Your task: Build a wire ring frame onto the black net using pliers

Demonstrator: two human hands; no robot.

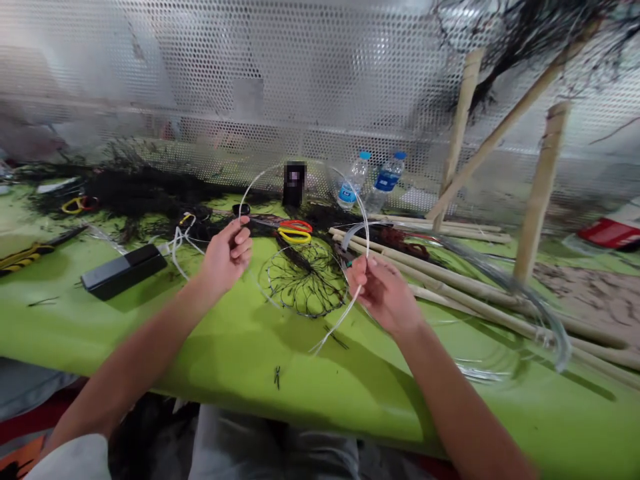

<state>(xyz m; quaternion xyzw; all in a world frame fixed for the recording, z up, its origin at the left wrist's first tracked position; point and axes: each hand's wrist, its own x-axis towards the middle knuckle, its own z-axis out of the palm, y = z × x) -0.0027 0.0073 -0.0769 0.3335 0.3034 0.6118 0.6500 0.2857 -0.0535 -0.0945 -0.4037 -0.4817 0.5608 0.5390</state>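
My left hand (230, 252) pinches the left side of a thin whitish wire hoop (368, 230), raised above the table. My right hand (383, 293) grips the hoop's lower right, where several loose ends stick out below the fingers. Beneath the hoop, a round net of dark strands (307, 293) lies flat on the green table (210, 363). Scissors with red and yellow handles (295, 232) rest just behind the net. A small twisted dark piece (277, 377) lies near the front edge.
Left stands a black power adapter (123, 270) with a white cable. Dark fibres (135, 190) heap along the back. Two water bottles (385, 180) stand near a perforated metal wall (310, 73). Wooden poles (543, 193) and clear tubing (547, 317) occupy the right.
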